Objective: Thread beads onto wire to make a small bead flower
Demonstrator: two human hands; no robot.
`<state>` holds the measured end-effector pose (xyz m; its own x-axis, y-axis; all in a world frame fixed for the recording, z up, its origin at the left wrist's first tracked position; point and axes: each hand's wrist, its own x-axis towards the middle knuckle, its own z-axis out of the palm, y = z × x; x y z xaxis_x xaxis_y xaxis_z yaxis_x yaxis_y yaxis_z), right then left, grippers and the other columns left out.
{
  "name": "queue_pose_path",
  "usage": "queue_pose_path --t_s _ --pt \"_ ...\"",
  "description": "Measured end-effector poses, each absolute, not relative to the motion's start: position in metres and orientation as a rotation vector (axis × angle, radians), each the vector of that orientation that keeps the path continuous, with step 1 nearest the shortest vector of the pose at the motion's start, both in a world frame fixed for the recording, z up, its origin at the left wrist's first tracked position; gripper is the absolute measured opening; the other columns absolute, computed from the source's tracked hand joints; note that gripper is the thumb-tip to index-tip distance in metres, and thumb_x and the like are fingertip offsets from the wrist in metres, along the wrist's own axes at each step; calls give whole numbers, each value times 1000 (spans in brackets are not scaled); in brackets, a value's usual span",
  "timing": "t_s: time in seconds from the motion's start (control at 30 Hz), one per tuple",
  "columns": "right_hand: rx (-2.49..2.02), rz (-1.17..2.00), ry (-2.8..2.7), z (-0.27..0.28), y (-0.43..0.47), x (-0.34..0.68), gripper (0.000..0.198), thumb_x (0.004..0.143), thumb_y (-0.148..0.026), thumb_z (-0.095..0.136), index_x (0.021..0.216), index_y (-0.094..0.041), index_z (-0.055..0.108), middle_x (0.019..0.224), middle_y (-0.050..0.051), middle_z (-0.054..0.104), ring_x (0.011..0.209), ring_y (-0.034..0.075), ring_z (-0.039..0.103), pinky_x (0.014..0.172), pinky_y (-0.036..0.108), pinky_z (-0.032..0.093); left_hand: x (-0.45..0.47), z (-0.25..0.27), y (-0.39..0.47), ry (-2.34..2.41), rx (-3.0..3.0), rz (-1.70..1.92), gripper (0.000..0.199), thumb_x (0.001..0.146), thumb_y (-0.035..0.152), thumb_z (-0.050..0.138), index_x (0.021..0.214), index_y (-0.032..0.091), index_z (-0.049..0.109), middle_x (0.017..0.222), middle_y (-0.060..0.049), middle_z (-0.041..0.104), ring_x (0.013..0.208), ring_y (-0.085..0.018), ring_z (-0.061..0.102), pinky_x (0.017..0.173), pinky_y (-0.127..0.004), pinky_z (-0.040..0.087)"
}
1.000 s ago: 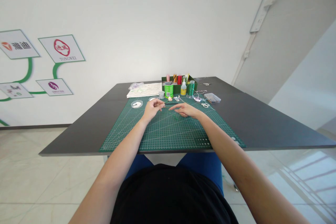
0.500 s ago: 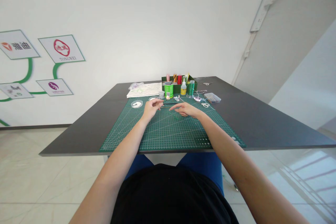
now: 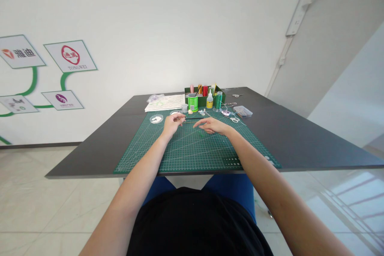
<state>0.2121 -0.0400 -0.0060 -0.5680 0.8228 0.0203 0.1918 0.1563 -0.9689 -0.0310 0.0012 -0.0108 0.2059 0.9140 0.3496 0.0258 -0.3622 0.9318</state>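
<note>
The left hand [image 3: 174, 123] hovers over the mat, thumb and fingertips drawn together in a pinch, apparently on the thin stem of a small peach flower [image 3: 190, 112], whose head shows just beyond the fingertips. The stem is too fine to make out clearly. The flower looks light, soft and easily crushed; the best hold would probably be on the stem, just below the petals.

The right hand [image 3: 212, 126] is well apart from it, index finger extended and the others curled; whether it grips anything, I cannot tell. Between the hands lies a slim dark rod [image 3: 194, 118].

Under both is a green gridded cutting mat [image 3: 180, 152]. To the left is a shallow round dish [image 3: 151, 120]; beyond are a bright green can [image 3: 193, 104], a yellow-labelled squeeze bottle [image 3: 209, 101] and a green thread spool [image 3: 219, 100]. White-handled scissors [image 3: 235, 120] lie to the right, near a clear plastic case [image 3: 243, 112].
</note>
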Motion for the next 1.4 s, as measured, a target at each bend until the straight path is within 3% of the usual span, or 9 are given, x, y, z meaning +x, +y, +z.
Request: queue_pose_path --t_s 0.23,0.6,0.8,1.0,1.17,1.4 --pt "-827 1500 -1587 -4 -42 212 51 86 -29 67 132 -9 62 43 -12 32 39 7 19 43 23 15 -36 -10 7 919 1445 1340 35 63 30 82 92 13 76 76 -6 73 55 -10 54 49 -22 35" --pt "-1004 1161 -1174 -11 -20 234 28 70 -22 64 96 -12 69 41 -10 33 37 7 22 41 24 13 -39 -6 6 943 1308 1419 36 64 29 82 95 13 75 79 -6 73 54 -7 53 48 -19 36" --pt "-1466 718 -1172 -14 -16 235 21 72 -14 57 87 -13 72 45 -4 45 42 11 37 45 25 27 -39 -3 4 949 1312 1430 37 64 29 82 96 12 75 81 -7 73 56 -8 54 49 -20 36" --pt "-1694 301 -1271 -12 -16 240 23 82 -16 56 91 -15 78 73 7 66 64 18 56 66 30 44 -38 -2 4 921 1282 1458 36 63 26 82 95 12 75 78 -6 73 55 -8 53 49 -20 34" --pt "-1779 202 -1237 -9 -16 247 26 84 -16 55 96 -15 79 86 10 73 79 21 64 77 31 47 -39 -3 6 897 1231 1529 34 61 26 81 92 12 76 75 -5 71 54 -7 51 47 -20 31" --pt "-1752 161 -1124 -8 -13 263 26 83 -18 56 94 -13 79 82 12 73 73 22 63 75 33 48 -43 -3 10 900 1154 1628 31 63 25 82 91 12 75 73 -5 69 54 -7 51 46 -20 29"
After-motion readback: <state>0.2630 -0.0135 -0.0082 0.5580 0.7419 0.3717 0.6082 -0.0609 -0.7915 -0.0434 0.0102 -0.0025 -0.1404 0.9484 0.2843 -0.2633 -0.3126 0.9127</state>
